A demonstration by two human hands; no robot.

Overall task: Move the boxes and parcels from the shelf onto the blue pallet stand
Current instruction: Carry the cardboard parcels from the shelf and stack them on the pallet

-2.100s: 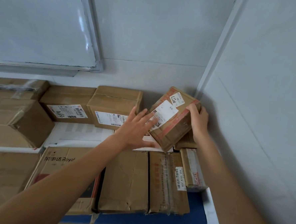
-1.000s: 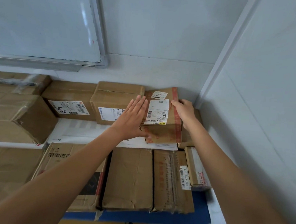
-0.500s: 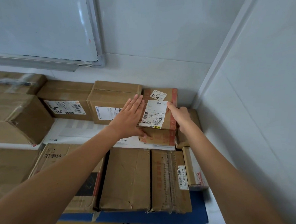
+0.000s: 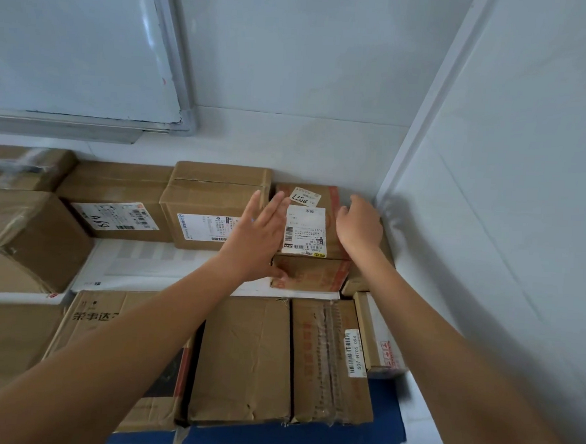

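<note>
Head view shows the small labelled box [image 4: 313,230] set down in the back row at about one o'clock, resting on a white flat parcel [image 4: 165,265] that lies over the lower boxes. The left hand [image 4: 256,240] lies against the box's nine o'clock side with fingers straight and its thumb at the lower front corner; the right hand [image 4: 358,226] sits at the three o'clock side, fingers loosely bent, and neither visibly closes round it, so the grip reads as wide and flat, steadying not holding. That suits squaring the box into line, I judge. Its nine o'clock face sits just beside, perhaps touching, the taller box [image 4: 213,206], and a smaller brown parcel [image 4: 363,281] peeks out at its four o'clock corner. The wall corner [image 4: 390,179] stands close at three o'clock, leaving the right hand little room there. Open room lies toward six o'clock, over the front-row boxes [image 4: 245,359], whose near edge sits just inside the edge of the blue pallet stand [image 4: 306,437]. Withdrawing toward six o'clock looks the clear way out.
</note>
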